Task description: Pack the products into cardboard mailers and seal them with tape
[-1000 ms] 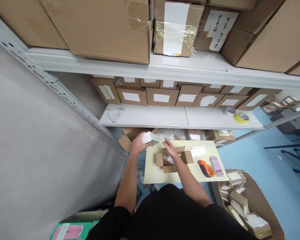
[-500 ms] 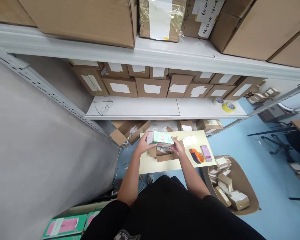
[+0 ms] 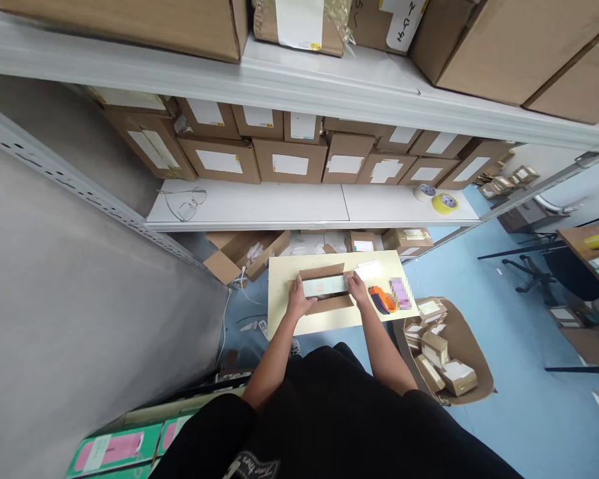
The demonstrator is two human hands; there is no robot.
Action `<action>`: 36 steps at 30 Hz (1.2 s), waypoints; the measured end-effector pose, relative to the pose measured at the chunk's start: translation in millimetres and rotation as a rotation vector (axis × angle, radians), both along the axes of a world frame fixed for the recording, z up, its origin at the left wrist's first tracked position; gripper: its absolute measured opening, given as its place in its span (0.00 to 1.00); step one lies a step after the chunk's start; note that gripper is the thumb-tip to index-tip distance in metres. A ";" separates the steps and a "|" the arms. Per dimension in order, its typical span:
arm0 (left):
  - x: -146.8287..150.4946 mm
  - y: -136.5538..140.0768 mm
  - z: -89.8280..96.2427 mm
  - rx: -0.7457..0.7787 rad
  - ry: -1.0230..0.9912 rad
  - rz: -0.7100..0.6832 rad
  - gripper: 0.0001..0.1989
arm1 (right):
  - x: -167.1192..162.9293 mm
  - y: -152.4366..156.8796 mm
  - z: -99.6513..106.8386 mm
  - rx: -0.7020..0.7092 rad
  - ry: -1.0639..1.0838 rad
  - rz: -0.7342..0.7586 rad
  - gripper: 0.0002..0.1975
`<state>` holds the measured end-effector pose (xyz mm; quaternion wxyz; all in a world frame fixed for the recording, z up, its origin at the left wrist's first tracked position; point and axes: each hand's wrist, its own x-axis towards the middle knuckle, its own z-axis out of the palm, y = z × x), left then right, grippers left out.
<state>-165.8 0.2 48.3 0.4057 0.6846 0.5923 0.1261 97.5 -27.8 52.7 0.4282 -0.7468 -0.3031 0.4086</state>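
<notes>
A pale green and white product box (image 3: 324, 286) lies inside an open cardboard box (image 3: 329, 305) on the cream table (image 3: 284, 266). My left hand (image 3: 298, 301) is closed at the left end of the cardboard box, its thumb along the near side. At the opposite end, my right hand (image 3: 357, 289) grips near the right edge, fingertips close to the product box. The hands partly hide both ends. An orange and dark blue tape dispenser (image 3: 382, 300) rests right of my right hand, beside a blurred-out purple item (image 3: 400, 293). White paper (image 3: 368, 269) lies behind them.
Shelves ahead hold labelled cartons (image 3: 290, 159), glasses (image 3: 186, 205) and tape rolls (image 3: 444, 203). A large carton of packed boxes (image 3: 482, 372) stands right of the table. An open carton (image 3: 249, 253) is behind it at left. Green and pink boxes (image 3: 112, 452) sit lower left.
Both hands have lowered the product box from above the cardboard box into it. The product box has turned flatter. The camera view has shifted somewhat.
</notes>
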 end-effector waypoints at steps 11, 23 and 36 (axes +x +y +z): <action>11.4 -22.9 -37.6 -0.071 0.173 -0.170 0.42 | -5.6 -3.5 -10.6 0.096 -0.055 0.171 0.37; 51.9 -57.3 -10.9 0.081 0.265 -0.041 0.12 | 23.9 -9.0 42.8 0.241 -0.151 0.480 0.32; 98.6 -255.4 8.5 0.364 0.131 0.359 0.11 | 54.8 -87.8 34.9 0.404 -0.198 0.788 0.27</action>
